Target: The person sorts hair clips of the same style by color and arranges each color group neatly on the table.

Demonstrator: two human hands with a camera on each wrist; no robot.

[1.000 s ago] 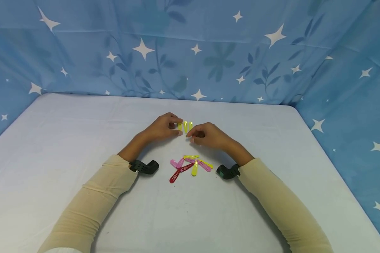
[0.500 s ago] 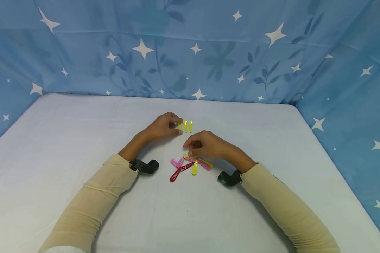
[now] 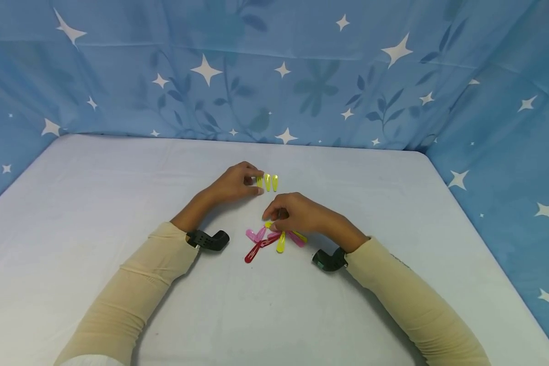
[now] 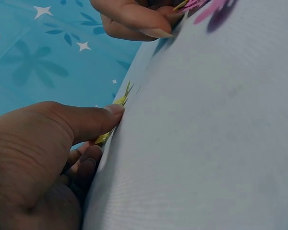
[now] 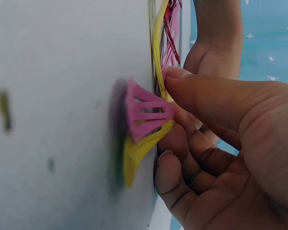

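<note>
At the back of the table my left hand (image 3: 238, 182) holds the leftmost yellow hair clip (image 3: 260, 182) between thumb and fingers, flat on the cloth. Two more yellow hair clips (image 3: 275, 183) lie just right of it, side by side. My right hand (image 3: 297, 213) is over the near pile, its thumb and fingers closing on a yellow hair clip (image 3: 268, 224) at the pile's top, partly hidden by the fingers. Seen from the right wrist, the thumb (image 5: 206, 93) presses at the pile beside a pink hair clip (image 5: 146, 112) and another yellow one (image 5: 144, 153).
In the pile lie a red hair clip (image 3: 252, 252), a pink hair clip (image 3: 251, 235) and a yellow one (image 3: 281, 243), overlapping others. A white cloth covers the table (image 3: 201, 315). Behind it hangs a blue curtain (image 3: 256, 101) with stars.
My right hand has left the row of yellow clips and come down toward me to the pile, where its fingers now meet a yellow clip. The left hand stays put.
</note>
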